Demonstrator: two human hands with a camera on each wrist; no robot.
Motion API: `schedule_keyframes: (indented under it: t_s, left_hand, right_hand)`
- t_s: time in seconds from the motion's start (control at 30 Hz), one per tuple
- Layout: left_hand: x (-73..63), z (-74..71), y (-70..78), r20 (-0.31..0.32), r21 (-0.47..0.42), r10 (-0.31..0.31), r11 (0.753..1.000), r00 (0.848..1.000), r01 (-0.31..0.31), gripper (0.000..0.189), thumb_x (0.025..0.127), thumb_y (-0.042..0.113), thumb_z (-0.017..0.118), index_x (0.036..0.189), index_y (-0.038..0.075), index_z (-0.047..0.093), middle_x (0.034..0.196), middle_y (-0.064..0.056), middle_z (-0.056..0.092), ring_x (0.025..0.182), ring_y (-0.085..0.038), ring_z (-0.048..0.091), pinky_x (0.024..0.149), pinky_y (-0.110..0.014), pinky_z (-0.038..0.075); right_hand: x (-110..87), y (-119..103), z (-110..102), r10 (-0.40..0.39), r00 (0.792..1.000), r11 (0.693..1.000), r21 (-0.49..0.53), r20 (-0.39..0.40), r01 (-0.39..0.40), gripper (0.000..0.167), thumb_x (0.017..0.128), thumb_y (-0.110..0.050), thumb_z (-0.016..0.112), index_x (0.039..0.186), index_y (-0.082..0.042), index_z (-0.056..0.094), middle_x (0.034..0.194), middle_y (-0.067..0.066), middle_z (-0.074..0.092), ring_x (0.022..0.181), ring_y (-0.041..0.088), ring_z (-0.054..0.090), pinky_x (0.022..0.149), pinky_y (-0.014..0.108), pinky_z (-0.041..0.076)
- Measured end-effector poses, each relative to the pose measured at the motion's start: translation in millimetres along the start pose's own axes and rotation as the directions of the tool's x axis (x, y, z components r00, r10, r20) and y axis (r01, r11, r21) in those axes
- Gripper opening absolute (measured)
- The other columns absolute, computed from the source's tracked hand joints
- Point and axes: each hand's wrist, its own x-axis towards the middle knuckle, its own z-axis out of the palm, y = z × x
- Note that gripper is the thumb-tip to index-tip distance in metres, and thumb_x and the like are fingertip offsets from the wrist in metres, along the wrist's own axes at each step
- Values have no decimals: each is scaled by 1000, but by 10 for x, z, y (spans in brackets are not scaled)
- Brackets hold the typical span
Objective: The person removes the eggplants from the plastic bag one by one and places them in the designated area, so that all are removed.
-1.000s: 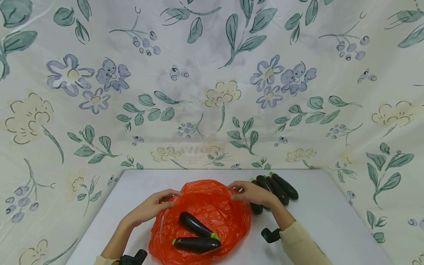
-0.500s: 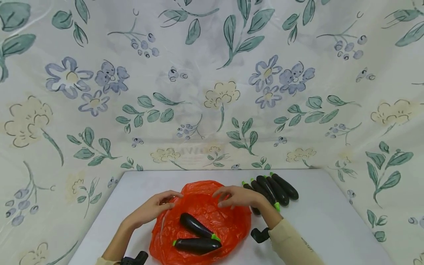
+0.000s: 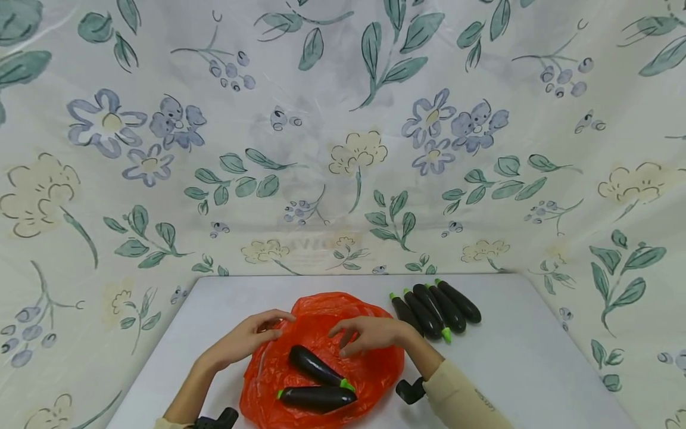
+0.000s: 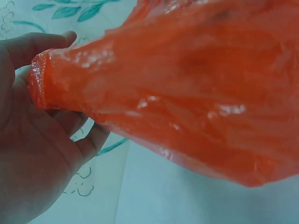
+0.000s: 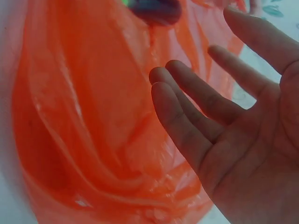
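Observation:
A red plastic bag point(image 3: 370, 363) lies spread with its mouth toward the head camera. Inside it rest two dark eggplants with green stems, an upper slanted eggplant point(image 3: 313, 363) and a lower level eggplant point(image 3: 316, 398). My left hand point(image 3: 248, 336) holds the bag's left rim; in the left wrist view the plastic edge sits between thumb and fingers. Over the bag's right part is my right hand point(image 3: 371, 335), its fingers spread and relaxed with nothing in them. The right wrist view shows its bare palm and fingers point(image 5: 187, 126) beside the red plastic.
Several more eggplants point(image 3: 452, 307) lie side by side on the white table point(image 3: 514, 357), behind and right of the bag. A floral sheet point(image 3: 343, 179) hangs at the back and both sides. Black wrist cameras sit on both forearms.
My right hand has moved left and slightly nearer, from beside the row of eggplants to over the bag. The left hand stays at the rim.

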Motion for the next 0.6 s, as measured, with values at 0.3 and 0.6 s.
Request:
schedule_keyframes:
  t_s: [0.3, 0.6]
  left_hand:
    - [-12, 4, 6, -7, 5, -6, 1000, 1000, 6, 33, 102, 22, 57, 135, 16, 61, 136, -12, 58, 118, -31, 54, 98, -47, 49]
    - [-9, 3, -28, -3, 3, -4, 1000, 1000, 4, 34, 103, 22, 57, 135, 15, 60, 137, -12, 59, 122, -33, 54, 99, -50, 50]
  right_hand:
    - [67, -58, 86, 44, 994, 999, 21, 99, -46, 42, 92, -18, 71, 132, -14, 58, 117, 2, 65, 104, 17, 59, 86, 36, 56]
    - [69, -44, 145, 42, 976, 999, -25, 212, -38, 34, 96, -21, 67, 130, -23, 67, 122, -7, 67, 112, 11, 58, 90, 31, 51]
